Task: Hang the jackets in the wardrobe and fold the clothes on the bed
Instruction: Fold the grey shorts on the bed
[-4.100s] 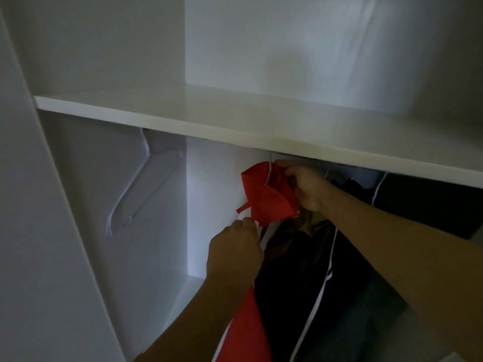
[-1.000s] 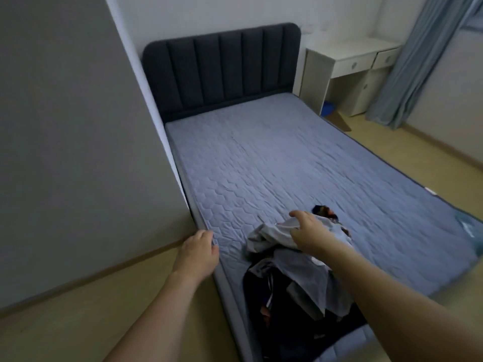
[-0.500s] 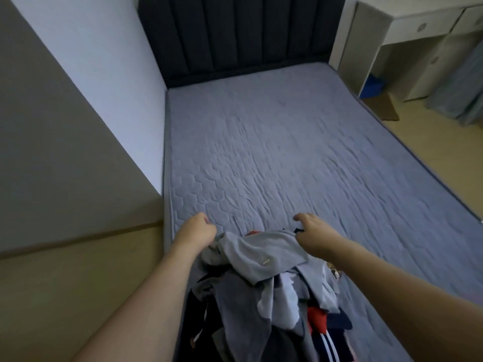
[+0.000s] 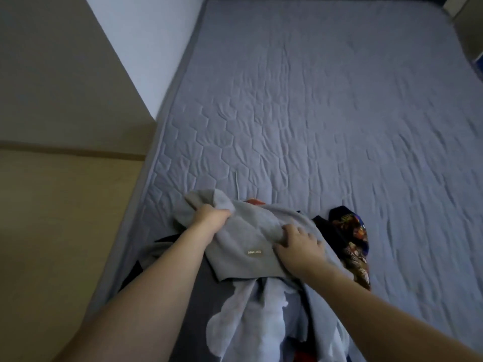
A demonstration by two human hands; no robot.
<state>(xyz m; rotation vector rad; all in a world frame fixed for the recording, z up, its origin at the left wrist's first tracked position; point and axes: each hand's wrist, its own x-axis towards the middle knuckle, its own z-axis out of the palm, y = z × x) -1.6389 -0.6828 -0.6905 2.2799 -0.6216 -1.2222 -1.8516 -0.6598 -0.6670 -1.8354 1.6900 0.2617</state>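
Clothes (image 4: 264, 304) lie in an unfolded heap at the near end of the bed (image 4: 326, 113), under and just behind both hands, so the folding looks barely begun. The left hand (image 4: 209, 218) is clenched on a bunched edge of the grey top (image 4: 251, 239) that crowns the heap; the right hand (image 4: 298, 249) rests on the same top with fingers curled into the cloth, seemingly gathering it. A dark printed garment (image 4: 352, 239) sits just right of the right hand, also unfolded. Nothing folded shows anywhere on the mattress beyond the hands. No wardrobe or jackets are in view, so the hanging part cannot be judged.
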